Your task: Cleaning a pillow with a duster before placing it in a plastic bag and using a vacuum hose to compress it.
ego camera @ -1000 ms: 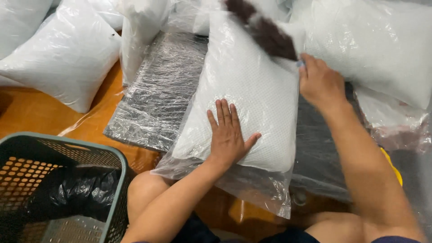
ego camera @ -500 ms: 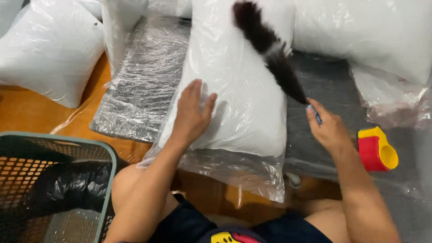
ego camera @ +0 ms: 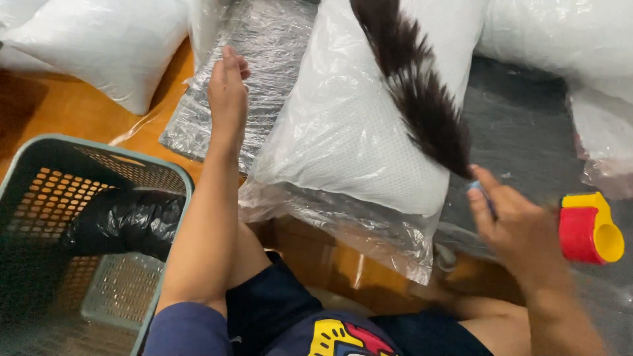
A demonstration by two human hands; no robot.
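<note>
Laundry basket (ego camera: 99,198), green plastic mesh, sits at eight o'clock with a crumpled black bag (ego camera: 125,221) inside it. At eleven o'clock a white pillow (ego camera: 99,46) lies on the orange wooden floor (ego camera: 59,112). The person's left hand (ego camera: 227,92) is raised edge-on with fingers straight and together, holding nothing, just beside the flat clear plastic sheets (ego camera: 264,72) at twelve o'clock. At the centre lies the bagged pillow (ego camera: 356,132), its loose clear wrap trailing toward six o'clock. A dark feather duster (ego camera: 415,86) rests across it, its handle gripped in the closed right hand (ego camera: 514,224) at four o'clock. A red and yellow tape dispenser (ego camera: 590,227) lies just beside that hand.
</note>
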